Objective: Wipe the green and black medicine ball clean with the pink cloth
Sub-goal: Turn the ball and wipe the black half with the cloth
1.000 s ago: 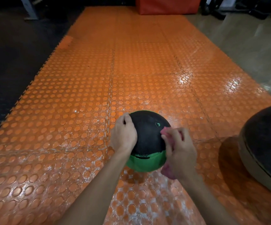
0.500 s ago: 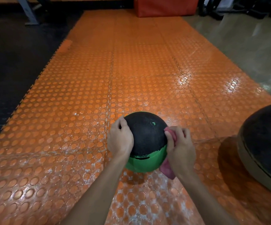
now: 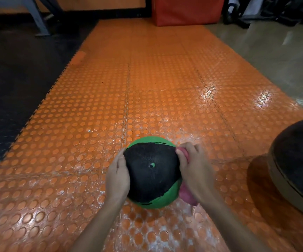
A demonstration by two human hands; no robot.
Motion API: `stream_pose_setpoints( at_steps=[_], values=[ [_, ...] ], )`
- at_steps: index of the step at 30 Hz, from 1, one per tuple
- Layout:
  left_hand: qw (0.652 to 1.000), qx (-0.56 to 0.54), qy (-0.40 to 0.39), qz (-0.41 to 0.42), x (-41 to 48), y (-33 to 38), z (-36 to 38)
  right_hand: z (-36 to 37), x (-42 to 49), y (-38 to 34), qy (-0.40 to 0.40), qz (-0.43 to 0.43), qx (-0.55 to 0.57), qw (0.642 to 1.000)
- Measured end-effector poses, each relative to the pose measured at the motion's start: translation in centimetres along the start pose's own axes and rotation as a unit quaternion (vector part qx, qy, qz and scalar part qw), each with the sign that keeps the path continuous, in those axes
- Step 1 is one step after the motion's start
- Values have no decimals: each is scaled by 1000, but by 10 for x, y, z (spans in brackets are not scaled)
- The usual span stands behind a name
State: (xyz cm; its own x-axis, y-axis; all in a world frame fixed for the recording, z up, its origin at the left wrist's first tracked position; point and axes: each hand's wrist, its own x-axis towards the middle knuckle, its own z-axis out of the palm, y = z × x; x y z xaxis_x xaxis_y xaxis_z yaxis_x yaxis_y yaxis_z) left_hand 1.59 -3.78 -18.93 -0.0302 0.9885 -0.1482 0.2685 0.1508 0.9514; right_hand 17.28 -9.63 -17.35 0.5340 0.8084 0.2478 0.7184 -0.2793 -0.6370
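Observation:
The green and black medicine ball [image 3: 151, 171] sits on the orange studded mat, its black panel with a small green valve facing up and green showing at the far rim and lower right. My left hand [image 3: 118, 174] presses flat against the ball's left side, fingers fairly straight. My right hand [image 3: 192, 170] grips the pink cloth [image 3: 186, 194] against the ball's right side; the cloth shows at my fingertips and hangs below my palm. Most of the cloth is hidden by the hand.
The orange mat [image 3: 147, 99] runs away ahead, with dark rubber flooring [image 3: 16, 84] on the left and a glossy grey floor [image 3: 277, 57] on the right. A larger dark ball [image 3: 299, 164] lies close at right. A red padded block [image 3: 187, 10] stands far ahead.
The ball has rolled toward me between my hands: its valve moved down to the top centre and a green band appeared on the far rim. Both hands kept to their sides.

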Motion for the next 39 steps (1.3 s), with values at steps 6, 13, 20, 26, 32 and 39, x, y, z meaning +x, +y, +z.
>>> stream_pose_setpoints(
  at_steps=[6,13,20,26,32,39],
  values=[
    [997,39,57,26,-6,5,25,14,-24,-62,-28,-223,-139,965],
    [995,75,59,30,-1,9,25,-11,8,-12,-9,2,-62,998],
    [996,60,63,12,4,6,20,11,22,-65,-61,-233,-166,956],
    [994,85,33,59,5,11,26,-12,-8,-13,12,-18,-4,1000],
    [984,144,10,109,2,11,36,1,34,-71,-129,-214,-221,943],
    [998,60,-15,32,22,7,15,2,11,-31,-34,-183,-86,979]
  ],
)
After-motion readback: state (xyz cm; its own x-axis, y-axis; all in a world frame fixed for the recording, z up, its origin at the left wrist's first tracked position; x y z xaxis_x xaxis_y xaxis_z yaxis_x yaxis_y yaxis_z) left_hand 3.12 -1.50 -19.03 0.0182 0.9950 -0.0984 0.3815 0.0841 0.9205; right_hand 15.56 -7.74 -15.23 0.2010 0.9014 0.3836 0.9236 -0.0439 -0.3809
